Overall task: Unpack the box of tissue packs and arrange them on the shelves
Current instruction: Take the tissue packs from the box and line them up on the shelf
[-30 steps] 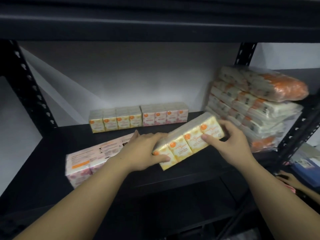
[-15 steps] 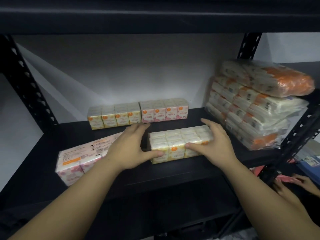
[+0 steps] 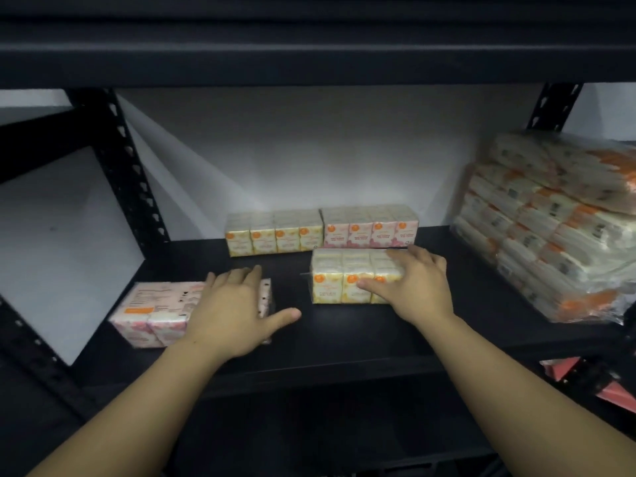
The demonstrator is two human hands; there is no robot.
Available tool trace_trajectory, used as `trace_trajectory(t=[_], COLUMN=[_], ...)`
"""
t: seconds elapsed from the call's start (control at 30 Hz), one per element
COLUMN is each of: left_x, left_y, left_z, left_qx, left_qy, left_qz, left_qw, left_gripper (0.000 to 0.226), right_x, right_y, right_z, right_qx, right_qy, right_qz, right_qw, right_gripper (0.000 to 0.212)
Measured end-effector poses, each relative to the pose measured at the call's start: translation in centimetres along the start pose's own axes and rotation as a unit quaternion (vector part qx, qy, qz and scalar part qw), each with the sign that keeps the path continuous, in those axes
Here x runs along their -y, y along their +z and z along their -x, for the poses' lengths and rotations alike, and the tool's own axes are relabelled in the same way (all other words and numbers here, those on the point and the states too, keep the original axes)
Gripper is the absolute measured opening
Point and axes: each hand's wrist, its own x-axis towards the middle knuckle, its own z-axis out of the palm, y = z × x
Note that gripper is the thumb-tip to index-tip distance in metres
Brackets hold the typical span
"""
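A: Item one: yellow-printed block of tissue packs in clear wrap (image 3: 347, 278). Location?

B: Flat on the black metal shelf (image 3: 344, 342), just in front of the back row, where a yellow four-pack (image 3: 274, 235) and a pink four-pack (image 3: 370, 229) stand side by side against the white wall. The right hand (image 3: 411, 284) lies over the block's right end, thumb across the front face and fingers spread along the top. Its grip is loose and apart, pressing rather than clamped.

A: Item two?

B: Pink-flowered pack lying flat (image 3: 155, 313) at the shelf's front left. The left hand (image 3: 234, 311) rests on its right end, fingers straight, thumb splayed toward the bare shelf. Grip apart, nothing pinched.

A: Other stock?

B: Tall stack of orange-and-white packs in plastic (image 3: 550, 228) at far right. The box itself is not in view.

A: Step in hand?

B: By my reading, placement: the yellow block is set down and being squared up. The pink pack looks next.

A: Next move calls for?

B: Probably closing the left fingers round the pink pack, standing it upright and sliding it beside the yellow block, labels forward, without knocking the back row.
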Motion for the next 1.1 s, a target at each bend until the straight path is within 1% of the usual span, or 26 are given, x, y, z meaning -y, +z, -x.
trace_trajectory(t=[0.07, 0.1, 0.23, 0.3, 0.4, 0.47, 0.53, 0.6, 0.63, 0.77, 0.8, 0.9, 0.93, 1.1], left_x=[0.8, 1.5, 5.9, 7.7, 8.7, 8.7, 8.6, 8.6, 8.7, 8.8, 8.8, 8.8, 8.8, 8.8], left_y=[-0.5, -0.8, -0.8, -0.6, -0.1, 0.3, 0.5, 0.6, 0.7, 1.0, 1.0, 1.1, 1.2, 1.3], left_z=[0.4, 0.6, 1.4, 2.0, 2.5, 2.6, 2.5, 2.4, 2.4, 2.5, 2.4, 2.4, 2.4, 2.4], left_qx=[0.010, 0.008, 0.018, 0.028, 0.024, 0.010, -0.001, -0.004, -0.006, -0.015, -0.018, -0.027, -0.029, -0.038], left_qy=[-0.001, -0.002, -0.013, -0.015, -0.004, -0.003, -0.009, -0.012, -0.011, -0.007, -0.006, -0.005, -0.005, -0.002], left_qz=[0.047, 0.049, -0.014, -0.018, -0.008, -0.002, 0.004, 0.008, 0.008, 0.000, 0.000, -0.001, -0.005, -0.006], left_qw=[0.999, 0.999, 1.000, 0.999, 1.000, 1.000, 1.000, 1.000, 1.000, 1.000, 1.000, 1.000, 1.000, 0.999], left_gripper=[0.119, 0.119, 0.125, 0.125, 0.120, 0.118, 0.122, 0.124, 0.123, 0.121, 0.120, 0.118, 0.118, 0.119], right_x=[2.0, 3.0, 6.4, 7.9, 9.9, 10.9, 11.5, 11.8, 11.9, 11.8, 11.6, 11.3, 11.3, 11.4], right_y=[1.1, 1.6, 3.9, 5.0, 6.2, 6.9, 7.5, 7.9, 8.1, 8.6, 8.9, 9.4, 9.5, 9.8], right_z=[-0.7, -1.1, -2.2, -2.8, -3.7, -4.3, -4.7, -5.0, -5.1, -5.2, -5.1, -4.9, -4.8, -4.4], right_qx=[0.026, 0.038, 0.069, 0.083, 0.095, 0.093, 0.095, 0.094, 0.089, 0.056, 0.054, 0.048, 0.045, 0.020], right_qy=[-0.008, -0.014, -0.033, -0.034, -0.045, -0.054, -0.056, -0.047, -0.037, 0.006, 0.009, 0.016, 0.018, 0.034], right_qz=[0.007, 0.011, 0.013, 0.007, -0.020, -0.050, -0.088, -0.121, -0.137, -0.200, -0.205, -0.194, -0.191, -0.202], right_qw=[1.000, 0.999, 0.997, 0.996, 0.994, 0.993, 0.990, 0.987, 0.986, 0.978, 0.977, 0.980, 0.980, 0.979], right_gripper=[0.104, 0.104, 0.104, 0.103, 0.098, 0.090, 0.084, 0.083, 0.087, 0.119, 0.120, 0.098, 0.096, 0.100])
